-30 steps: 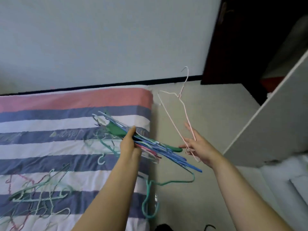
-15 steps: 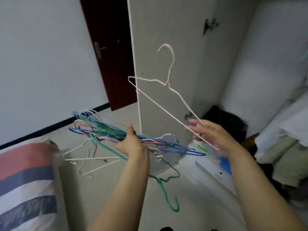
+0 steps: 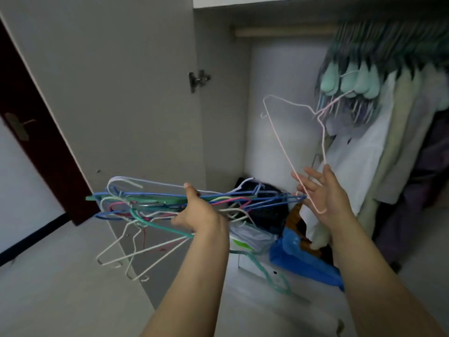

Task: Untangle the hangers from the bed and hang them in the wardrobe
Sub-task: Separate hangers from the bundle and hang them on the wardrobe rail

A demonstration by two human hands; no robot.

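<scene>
— Grey wardrobe (image 3: 267,105), door (image 3: 121,93) swung open at 10 o'clock; pale floor (image 3: 48,288) at 8 o'clock, dark room door (image 3: 36,142) at 9. Where are the hangers?

— Left hand (image 3: 199,215) grips a tangled bundle (image 3: 150,203) of blue, white, green and pink ones, held flat at centre; some dangle below it. Right hand (image 3: 325,195) pinches the lower corner of a pink hanger (image 3: 286,152), hook pointing to 1 o'clock, near the hung clothes (image 3: 388,147).

— Room to move?

— Open space along the rail (image 3: 279,32) at 12 o'clock, left of the hung hangers. Bags (image 3: 298,259) and a dark heap crowd the wardrobe bottom at 5 o'clock.

— Anything unclear?

— Hangers already on the rail at 1 o'clock are blurred; the pink hook tip is lost among them. Clothes are cut off at 3 o'clock. Count in the bundle: cannot tell.
</scene>
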